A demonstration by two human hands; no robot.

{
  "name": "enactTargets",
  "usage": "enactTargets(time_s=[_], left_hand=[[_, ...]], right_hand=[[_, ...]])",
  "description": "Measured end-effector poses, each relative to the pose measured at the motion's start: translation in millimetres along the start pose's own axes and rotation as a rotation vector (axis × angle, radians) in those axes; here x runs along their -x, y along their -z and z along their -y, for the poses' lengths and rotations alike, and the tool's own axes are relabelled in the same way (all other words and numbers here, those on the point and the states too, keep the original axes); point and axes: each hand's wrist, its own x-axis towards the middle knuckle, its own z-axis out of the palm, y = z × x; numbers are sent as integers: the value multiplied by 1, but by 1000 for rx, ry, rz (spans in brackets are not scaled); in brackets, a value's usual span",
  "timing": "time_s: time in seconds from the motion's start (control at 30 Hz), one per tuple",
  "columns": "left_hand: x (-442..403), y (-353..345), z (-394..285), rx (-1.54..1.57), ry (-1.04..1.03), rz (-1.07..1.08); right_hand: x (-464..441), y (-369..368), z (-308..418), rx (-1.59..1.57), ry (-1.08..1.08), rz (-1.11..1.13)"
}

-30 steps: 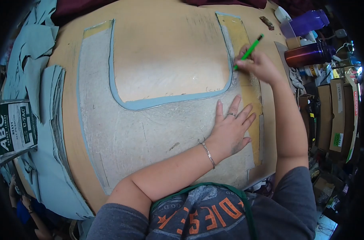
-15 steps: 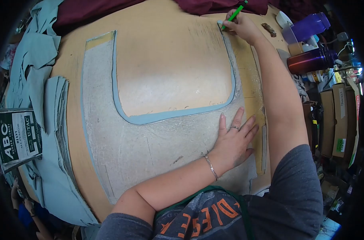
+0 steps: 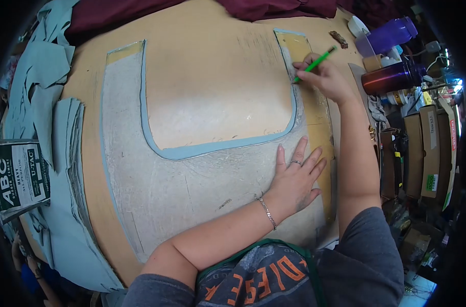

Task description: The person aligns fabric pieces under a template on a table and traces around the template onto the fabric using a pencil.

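A large U-shaped grey template with yellowish strips lies flat on the tan table. Light blue material shows as a thin band along its inner curve and left edge. My left hand rests on the template's lower right part, fingers spread, with a ring and a bracelet. In my right hand is a green pencil, gripped between the fingers. Its tip is at the inner edge of the template's right arm, partway down.
Stacked blue-grey sheets and a rubber cement can are at the left. Maroon cloth lies along the far edge. A purple bottle, a dark tumbler and cardboard boxes stand right. Another person's arm shows lower left.
Over the last second, my right hand went up to the top of the template's right arm, then came back down along its inner edge with the pencil. My left hand stayed on the template.
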Motion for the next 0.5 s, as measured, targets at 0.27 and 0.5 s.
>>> enactTargets(time_s=[0.27, 0.5], left_hand=[[0, 0, 0, -15, -6, -13], [0, -1, 0, -16, -4, -26]], right_hand=[[26, 1, 9, -123, 80, -110], [55, -15, 7, -3, -84, 198]])
